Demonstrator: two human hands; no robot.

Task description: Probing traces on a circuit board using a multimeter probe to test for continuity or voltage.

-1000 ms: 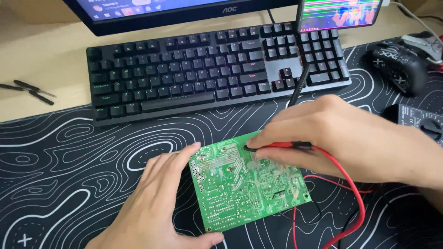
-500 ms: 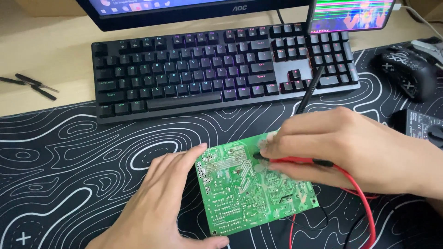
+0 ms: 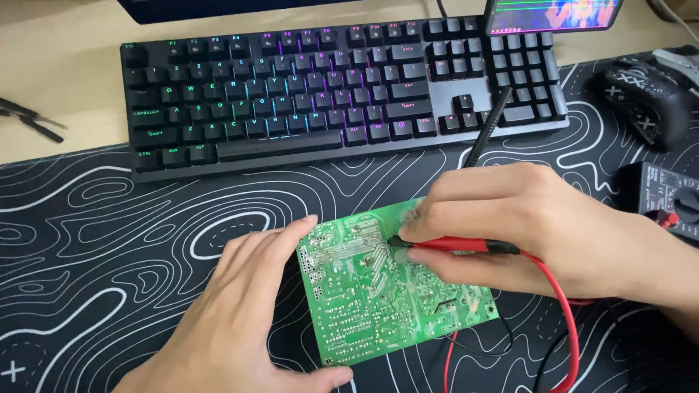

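A green circuit board (image 3: 378, 291) lies solder side up on a black desk mat with white contour lines (image 3: 109, 240). My left hand (image 3: 240, 313) rests flat against the board's left edge, with the thumb under its lower edge. My right hand (image 3: 524, 225) pinches a red meter probe (image 3: 455, 245) whose tip touches the board near its top middle. A black probe (image 3: 486, 131) also sticks up from the same hand, pointing toward the keyboard. Red and black leads (image 3: 564, 320) trail off toward the lower right.
A black backlit keyboard (image 3: 335, 87) spans the desk beyond the mat. A black mouse (image 3: 644, 98) sits at the far right, with a multimeter (image 3: 670, 200) below it. A small lit screen (image 3: 557, 14) stands at the top right. Dark tools (image 3: 29, 120) lie at the left edge.
The view has shifted so the board and hands sit lower and further right. My right hand has slid the red probe tip a little along the board's upper part. My left hand stays against the board.
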